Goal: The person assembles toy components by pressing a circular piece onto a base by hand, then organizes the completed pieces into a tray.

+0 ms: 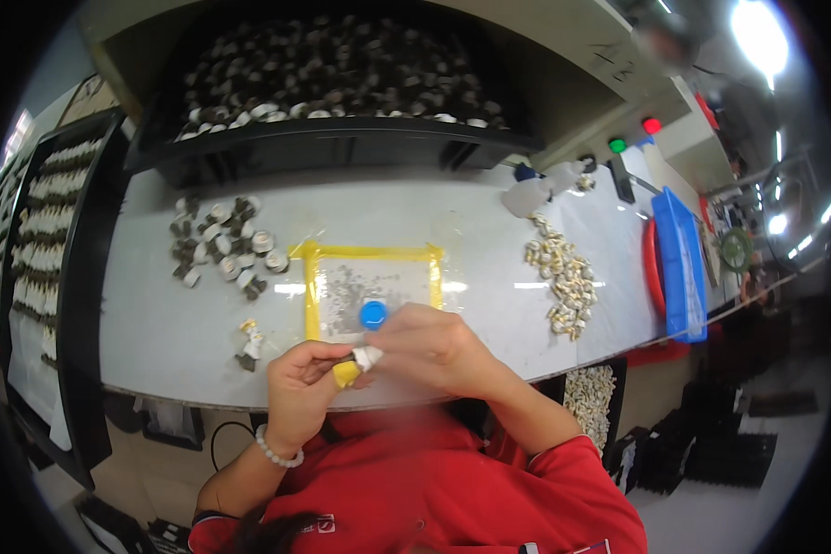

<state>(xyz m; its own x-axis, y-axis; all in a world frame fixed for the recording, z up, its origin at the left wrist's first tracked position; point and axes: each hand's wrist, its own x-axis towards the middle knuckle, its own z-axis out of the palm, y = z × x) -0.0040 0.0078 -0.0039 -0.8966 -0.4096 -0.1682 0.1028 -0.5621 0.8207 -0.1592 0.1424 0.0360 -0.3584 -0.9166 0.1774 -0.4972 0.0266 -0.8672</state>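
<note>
My left hand (pixel 305 379), wearing a pale bead bracelet (pixel 278 450), pinches a small white-and-dark figurine (pixel 367 357) at the table's near edge. A yellow patch (pixel 345 373) shows by those fingertips; whether it belongs to the figurine or covers a finger, I cannot tell. Close above the figurine is my right hand (pixel 434 346), blurred, its fingers drawn together; whatever they hold is hidden. Just left of its fingertips sits a round blue cap (pixel 373 315) on a yellow-taped square (pixel 379 251) strewn with small grey specks. Further left, a white, dark and yellow figurine (pixel 250 343) lies alone.
Loose white-and-dark pieces (pixel 226 242) are heaped at left; small white-and-gold pieces (pixel 563 277) at right. A black bin (pixel 342 148) full of pieces stands at the back. Racked rows of pieces (pixel 46 222) fill the far left. A blue tray (pixel 679 268) and translucent bottle (pixel 526 196) stand right.
</note>
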